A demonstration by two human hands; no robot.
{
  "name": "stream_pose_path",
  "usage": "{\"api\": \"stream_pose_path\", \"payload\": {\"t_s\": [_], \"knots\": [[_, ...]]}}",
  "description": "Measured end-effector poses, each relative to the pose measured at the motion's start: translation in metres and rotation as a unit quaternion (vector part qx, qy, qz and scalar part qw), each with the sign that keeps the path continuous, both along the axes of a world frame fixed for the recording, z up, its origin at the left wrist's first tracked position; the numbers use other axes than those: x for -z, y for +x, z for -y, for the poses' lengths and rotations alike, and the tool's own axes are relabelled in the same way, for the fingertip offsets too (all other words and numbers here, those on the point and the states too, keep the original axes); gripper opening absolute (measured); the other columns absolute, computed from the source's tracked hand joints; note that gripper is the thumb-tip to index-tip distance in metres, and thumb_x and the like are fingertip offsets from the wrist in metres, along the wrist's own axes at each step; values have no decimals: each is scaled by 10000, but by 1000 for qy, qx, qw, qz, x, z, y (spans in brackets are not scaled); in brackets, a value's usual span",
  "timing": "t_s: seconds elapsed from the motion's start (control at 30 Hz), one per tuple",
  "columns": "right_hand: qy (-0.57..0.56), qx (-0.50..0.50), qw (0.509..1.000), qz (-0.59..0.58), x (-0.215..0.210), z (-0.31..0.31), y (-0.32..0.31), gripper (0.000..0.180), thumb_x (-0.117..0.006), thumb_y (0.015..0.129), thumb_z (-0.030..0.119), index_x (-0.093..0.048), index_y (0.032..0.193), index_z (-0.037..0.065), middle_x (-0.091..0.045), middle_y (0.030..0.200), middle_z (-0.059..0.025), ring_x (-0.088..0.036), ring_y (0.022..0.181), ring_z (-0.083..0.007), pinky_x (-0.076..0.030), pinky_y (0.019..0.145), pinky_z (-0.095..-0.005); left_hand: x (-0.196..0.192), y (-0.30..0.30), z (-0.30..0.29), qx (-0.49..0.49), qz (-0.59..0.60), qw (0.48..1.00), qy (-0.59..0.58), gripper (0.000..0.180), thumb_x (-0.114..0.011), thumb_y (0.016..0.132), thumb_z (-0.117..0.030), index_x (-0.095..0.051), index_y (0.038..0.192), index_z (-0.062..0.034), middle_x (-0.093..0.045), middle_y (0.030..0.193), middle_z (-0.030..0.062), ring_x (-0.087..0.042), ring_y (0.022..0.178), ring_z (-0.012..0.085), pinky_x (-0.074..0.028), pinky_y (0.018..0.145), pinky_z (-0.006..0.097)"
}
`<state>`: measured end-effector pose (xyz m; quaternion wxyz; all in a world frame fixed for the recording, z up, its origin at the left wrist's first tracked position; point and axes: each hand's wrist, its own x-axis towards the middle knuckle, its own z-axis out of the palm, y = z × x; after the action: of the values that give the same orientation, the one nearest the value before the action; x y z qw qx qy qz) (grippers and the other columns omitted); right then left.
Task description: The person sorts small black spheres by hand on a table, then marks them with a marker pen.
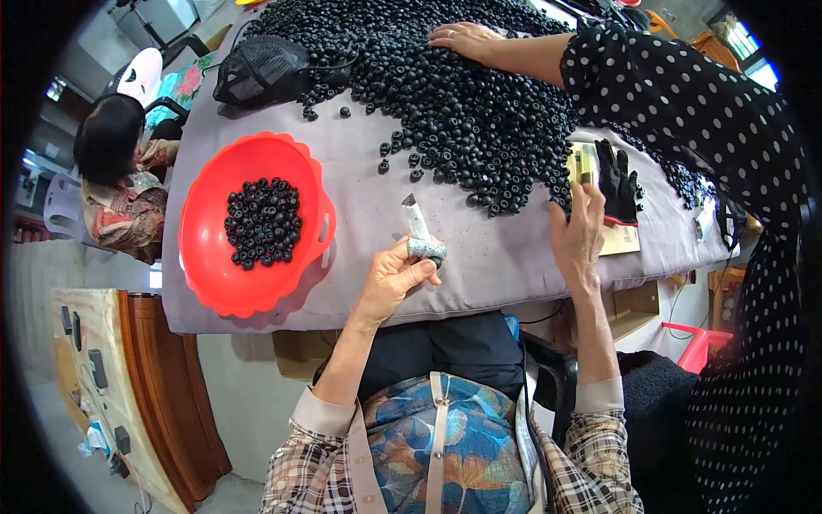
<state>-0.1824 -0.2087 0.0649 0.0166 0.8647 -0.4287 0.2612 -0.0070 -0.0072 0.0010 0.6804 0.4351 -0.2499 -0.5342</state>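
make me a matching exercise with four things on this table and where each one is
1 red bowl
2 tool
3 black gloves
4 mesh bag

a in the left hand
b far left of the bead pile
c near left of the table, holding beads
d just beyond the right hand

Pairs: 1-c, 2-a, 3-d, 4-b

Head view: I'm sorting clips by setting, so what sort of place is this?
Probably a small hand-sorting workshop: a cloth-covered table heaped with black rings, a red basin of sorted ones, and several people working.
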Motion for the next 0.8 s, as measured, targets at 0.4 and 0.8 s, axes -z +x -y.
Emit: {"api": "stream_pose_path", "payload": {"t_s": [0.4,0.8], "knots": [[185,67,980,35,26,43,61,730,-747,688,299,-337,1148,-92,-396,1122,-332,-465,1022,-451,-426,873,-444,-4,1,-5,-15,12,1000,-1,238,-586,851,-52,-578,1083,-2,-592,981,94,-584,719,119,-476,674,223],[262,114,950,123,35,117,108,710,-753,677,193,-305,1133,-114,-355,1132,-370,-526,945,-454,-457,889,-411,-10,0,-5,-27,-9,999,17,246,-588,835,-27,-585,1080,-2,-587,1007,92,-592,723,124,-493,678,223]]}}
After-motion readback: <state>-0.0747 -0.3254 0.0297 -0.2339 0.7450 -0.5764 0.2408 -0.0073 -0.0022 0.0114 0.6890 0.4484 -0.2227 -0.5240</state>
